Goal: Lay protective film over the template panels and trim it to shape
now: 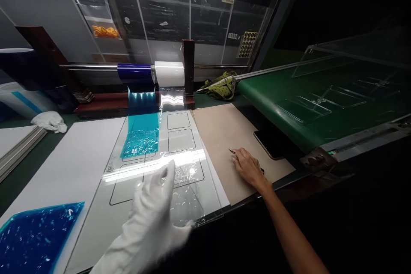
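Observation:
My left hand (150, 214), in a white glove, is over the lower part of a glass-like sheet (90, 227) marked with black rounded outlines. Its fingers are apart, with the thumb near the sheet's front edge; some blur softens it. Wrinkled clear film (186, 201) lies beside those fingers. A strip of light blue film (143, 124) runs down from a blue roll (135, 73) onto the sheet. On brown board (215, 132), my bare right hand (248, 166) is closed around a thin pointed tool (230, 151), mostly hidden by the fingers.
A clear film roll (169, 73) shares the metal rod with the blue one. Right of the board lie a dark phone-like slab (268, 144) and a green conveyor belt (272, 98) bearing clear pieces. Dark blue film (41, 235) and a white glove (49, 121) are at left.

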`<state>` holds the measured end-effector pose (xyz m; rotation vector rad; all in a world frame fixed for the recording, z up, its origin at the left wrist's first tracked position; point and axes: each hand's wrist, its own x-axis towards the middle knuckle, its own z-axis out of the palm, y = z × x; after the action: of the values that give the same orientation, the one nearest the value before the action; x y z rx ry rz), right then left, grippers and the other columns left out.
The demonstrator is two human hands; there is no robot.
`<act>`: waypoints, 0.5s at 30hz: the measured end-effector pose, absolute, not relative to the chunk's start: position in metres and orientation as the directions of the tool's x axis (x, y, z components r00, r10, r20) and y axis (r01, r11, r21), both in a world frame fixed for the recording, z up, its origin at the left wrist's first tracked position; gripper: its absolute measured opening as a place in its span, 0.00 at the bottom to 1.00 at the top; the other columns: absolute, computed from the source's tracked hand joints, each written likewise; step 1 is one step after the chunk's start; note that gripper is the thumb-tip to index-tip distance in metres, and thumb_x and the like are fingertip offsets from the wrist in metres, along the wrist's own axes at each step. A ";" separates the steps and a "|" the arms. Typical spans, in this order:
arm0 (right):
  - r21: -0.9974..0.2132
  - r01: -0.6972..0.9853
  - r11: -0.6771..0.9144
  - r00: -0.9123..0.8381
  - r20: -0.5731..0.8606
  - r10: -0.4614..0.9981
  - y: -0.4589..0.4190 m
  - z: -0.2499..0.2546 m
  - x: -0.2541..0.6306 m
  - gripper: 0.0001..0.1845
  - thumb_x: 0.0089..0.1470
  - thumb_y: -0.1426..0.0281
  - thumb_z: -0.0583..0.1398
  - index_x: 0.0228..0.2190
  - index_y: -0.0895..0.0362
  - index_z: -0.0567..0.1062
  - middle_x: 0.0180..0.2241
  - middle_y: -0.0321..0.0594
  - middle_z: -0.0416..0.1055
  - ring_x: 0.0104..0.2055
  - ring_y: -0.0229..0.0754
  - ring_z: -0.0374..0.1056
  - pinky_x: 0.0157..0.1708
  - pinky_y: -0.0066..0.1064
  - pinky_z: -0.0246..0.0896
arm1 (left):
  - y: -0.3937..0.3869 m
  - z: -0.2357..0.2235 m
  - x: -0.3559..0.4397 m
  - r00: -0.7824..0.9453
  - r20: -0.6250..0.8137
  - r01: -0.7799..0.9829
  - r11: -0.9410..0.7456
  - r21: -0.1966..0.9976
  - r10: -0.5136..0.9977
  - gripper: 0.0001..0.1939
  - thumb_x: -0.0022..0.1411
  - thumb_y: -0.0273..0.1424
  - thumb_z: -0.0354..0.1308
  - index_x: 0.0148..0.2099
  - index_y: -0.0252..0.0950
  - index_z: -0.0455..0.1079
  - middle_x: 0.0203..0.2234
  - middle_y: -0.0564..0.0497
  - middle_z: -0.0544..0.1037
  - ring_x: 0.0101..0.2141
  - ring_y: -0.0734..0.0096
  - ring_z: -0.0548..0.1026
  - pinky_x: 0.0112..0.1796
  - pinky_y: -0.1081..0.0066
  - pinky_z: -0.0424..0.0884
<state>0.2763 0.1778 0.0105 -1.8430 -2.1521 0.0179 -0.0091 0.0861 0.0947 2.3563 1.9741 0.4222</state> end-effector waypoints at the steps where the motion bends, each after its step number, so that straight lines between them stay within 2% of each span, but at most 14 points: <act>1: -0.200 0.964 0.176 -0.130 0.223 0.966 0.179 0.010 0.277 0.16 0.60 0.71 0.50 0.48 0.58 0.68 0.44 0.47 0.70 0.45 0.49 0.68 0.37 0.36 0.64 | 0.088 0.095 -0.017 0.101 0.137 0.973 -0.126 0.192 0.985 0.55 0.38 0.38 0.62 0.65 0.21 0.43 0.54 0.28 0.63 0.49 0.38 0.67 0.47 0.50 0.66; 4: -0.183 0.968 0.174 -0.123 0.261 0.957 0.166 0.018 0.271 0.25 0.59 0.68 0.52 0.57 0.64 0.62 0.52 0.54 0.66 0.53 0.54 0.63 0.47 0.43 0.64 | 0.094 0.093 -0.040 -0.046 0.113 0.988 0.029 0.150 0.993 0.61 0.41 0.47 0.61 0.67 0.22 0.36 0.56 0.29 0.62 0.51 0.41 0.67 0.44 0.54 0.69; 7: -0.202 0.954 0.220 -0.145 0.328 0.933 0.135 0.035 0.246 0.40 0.56 0.56 0.58 0.62 0.64 0.54 0.57 0.55 0.63 0.58 0.56 0.60 0.52 0.47 0.63 | 0.098 0.087 -0.049 -0.138 0.141 0.985 0.120 0.127 0.980 0.62 0.43 0.52 0.59 0.67 0.21 0.34 0.54 0.28 0.63 0.50 0.41 0.68 0.42 0.55 0.70; 11: -0.241 0.890 0.387 -0.289 0.357 0.888 0.092 0.050 0.185 0.57 0.48 0.48 0.62 0.65 0.65 0.42 0.63 0.55 0.54 0.63 0.59 0.53 0.57 0.53 0.59 | 0.103 0.084 -0.032 -0.205 0.105 0.976 0.195 0.100 0.973 0.62 0.44 0.51 0.60 0.67 0.18 0.33 0.50 0.27 0.66 0.47 0.40 0.70 0.43 0.53 0.68; 15: -0.273 0.819 0.505 -0.385 0.393 0.835 0.076 0.049 0.129 0.67 0.43 0.49 0.64 0.65 0.72 0.34 0.65 0.60 0.47 0.66 0.61 0.46 0.59 0.54 0.55 | 0.109 0.085 -0.015 -0.237 0.137 0.957 0.207 0.204 0.962 0.58 0.47 0.48 0.58 0.67 0.18 0.32 0.53 0.23 0.62 0.51 0.33 0.65 0.44 0.47 0.65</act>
<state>0.1287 0.0759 0.0486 -1.3559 -2.2693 0.0455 -0.0146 0.1087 0.0852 1.9275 2.4252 0.3850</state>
